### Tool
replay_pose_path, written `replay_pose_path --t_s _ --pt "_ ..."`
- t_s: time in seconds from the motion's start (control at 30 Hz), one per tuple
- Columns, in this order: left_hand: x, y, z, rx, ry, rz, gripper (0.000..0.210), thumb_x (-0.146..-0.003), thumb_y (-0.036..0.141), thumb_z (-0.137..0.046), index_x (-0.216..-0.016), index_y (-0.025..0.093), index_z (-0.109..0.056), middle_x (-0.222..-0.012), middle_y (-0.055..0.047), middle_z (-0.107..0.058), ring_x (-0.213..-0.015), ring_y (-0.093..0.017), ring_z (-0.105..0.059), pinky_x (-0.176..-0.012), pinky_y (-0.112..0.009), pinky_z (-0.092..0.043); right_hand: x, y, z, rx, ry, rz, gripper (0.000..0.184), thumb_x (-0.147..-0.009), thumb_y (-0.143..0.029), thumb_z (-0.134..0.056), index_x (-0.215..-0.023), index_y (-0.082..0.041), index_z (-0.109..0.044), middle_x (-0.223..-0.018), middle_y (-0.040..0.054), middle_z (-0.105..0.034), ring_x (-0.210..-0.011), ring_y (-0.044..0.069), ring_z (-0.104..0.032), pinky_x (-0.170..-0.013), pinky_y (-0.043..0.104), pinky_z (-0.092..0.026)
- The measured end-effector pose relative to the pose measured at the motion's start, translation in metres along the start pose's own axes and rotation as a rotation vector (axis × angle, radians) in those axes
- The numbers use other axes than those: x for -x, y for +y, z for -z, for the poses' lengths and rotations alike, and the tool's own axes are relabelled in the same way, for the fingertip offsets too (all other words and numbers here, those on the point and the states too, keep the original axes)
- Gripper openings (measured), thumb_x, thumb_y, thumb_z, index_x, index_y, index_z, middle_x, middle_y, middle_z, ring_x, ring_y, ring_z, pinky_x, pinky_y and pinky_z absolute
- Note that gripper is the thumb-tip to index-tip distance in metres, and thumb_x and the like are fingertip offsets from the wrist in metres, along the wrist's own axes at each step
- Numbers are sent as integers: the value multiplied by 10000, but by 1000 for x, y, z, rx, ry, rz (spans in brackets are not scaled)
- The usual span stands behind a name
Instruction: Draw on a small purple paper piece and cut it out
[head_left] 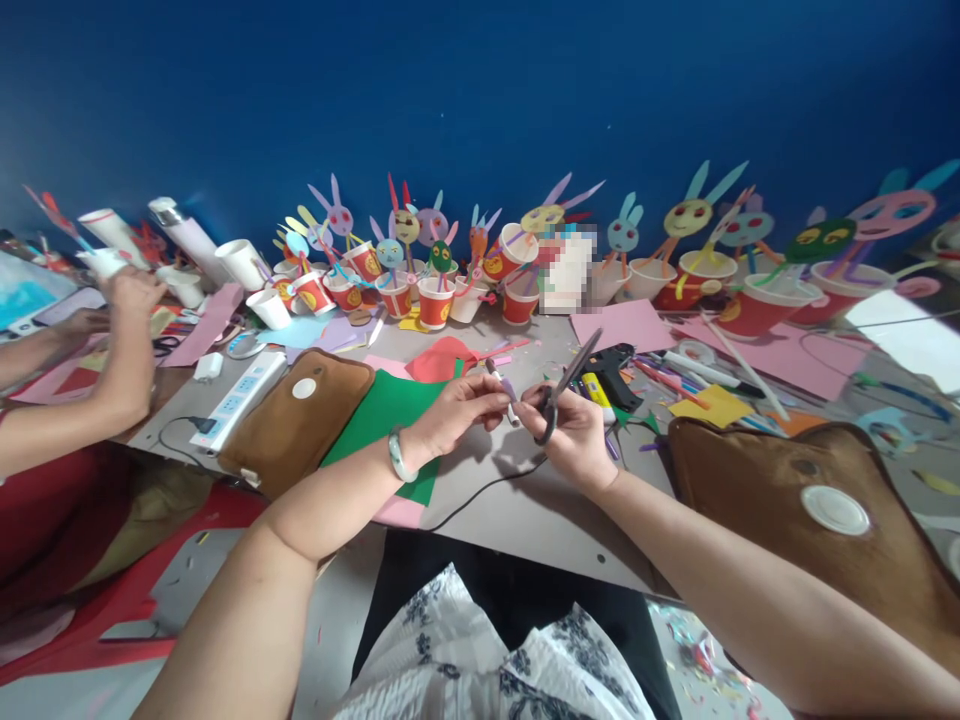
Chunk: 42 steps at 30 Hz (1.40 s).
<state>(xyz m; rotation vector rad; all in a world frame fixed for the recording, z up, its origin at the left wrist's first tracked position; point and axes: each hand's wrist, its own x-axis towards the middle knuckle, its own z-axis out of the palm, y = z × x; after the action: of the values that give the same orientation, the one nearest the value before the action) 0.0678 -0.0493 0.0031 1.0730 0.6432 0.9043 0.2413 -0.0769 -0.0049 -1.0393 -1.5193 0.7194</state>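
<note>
In my right hand is a pair of dark scissors, its handle loop around the fingers and its blades pointing up and away. My left hand pinches a small purple and white piece, too small to tell exactly. The fingertips of my right hand meet the piece from the other side. Beneath my left hand lies a sheet of green paper. Just beyond my right hand, a black and yellow glue gun rests on the table.
Paper cups with paper rabbit figures line the wall. Brown cushioned pads lie at both sides. A power strip sits at the left. A black cord crosses the table. Another person's hand holds a cup at far left.
</note>
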Motion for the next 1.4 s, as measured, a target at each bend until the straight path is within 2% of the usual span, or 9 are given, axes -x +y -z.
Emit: replay_pose_path --t_s 0.1,0.23,0.5,0.67,0.83,1.23,1.4 --pt "-2 -2 2 23 -25 16 343 -719 393 -817 -828 140 -612 -669 30 -590 -555 -53 -513 -566 -210 -397 -3 2 3 -144 -33 -127 340 -775 -465 -767 -640 -188 -622 -594 -2 -579 -516 122 -485 -505 267 -402" --pt "-2 -2 2 29 -44 24 344 -721 387 -816 -823 142 -597 -694 27 -591 -543 -52 -523 -553 -211 -395 -7 5 3 -234 -63 -186 340 -744 -455 -793 -626 -179 -634 -563 -15 -564 -503 112 -464 -495 260 -374" --pt "-4 2 2 63 -3 17 376 -712 381 -822 -797 152 -537 -665 52 -575 -484 -36 -514 -508 -192 -383 -8 10 0 -251 3 -242 260 -700 -389 -829 -674 -180 -676 -557 -33 -564 -476 97 -445 -477 251 -360" --pt "-5 -2 4 83 -49 114 434 -683 403 -858 -825 147 -537 -710 14 -647 -592 -82 -623 -592 -212 -471 -8 10 0 -296 -1 -269 275 -703 -419 -832 -697 -180 -695 -592 -15 -584 -487 102 -455 -459 249 -359" --pt "-4 -2 3 90 -75 152 441 -694 427 -854 -813 141 -541 -707 3 -657 -599 -85 -635 -609 -215 -477 -7 13 -1 -327 -17 -267 285 -692 -433 -847 -706 -184 -708 -607 -7 -600 -492 105 -456 -453 252 -358" --pt "-2 -2 4 57 -82 103 396 -733 376 -824 -830 156 -510 -664 12 -648 -595 -106 -647 -590 -217 -464 -7 13 -2 -355 -51 -285 287 -695 -423 -839 -692 -178 -691 -592 -20 -585 -480 91 -445 -452 243 -331" --pt "-2 -2 2 11 -80 91 431 -678 336 -866 -837 150 -511 -678 22 -646 -595 -99 -642 -611 -231 -487 -7 16 -2 -379 -52 -315 284 -680 -413 -853 -699 -178 -693 -563 -29 -562 -480 93 -437 -456 244 -322"
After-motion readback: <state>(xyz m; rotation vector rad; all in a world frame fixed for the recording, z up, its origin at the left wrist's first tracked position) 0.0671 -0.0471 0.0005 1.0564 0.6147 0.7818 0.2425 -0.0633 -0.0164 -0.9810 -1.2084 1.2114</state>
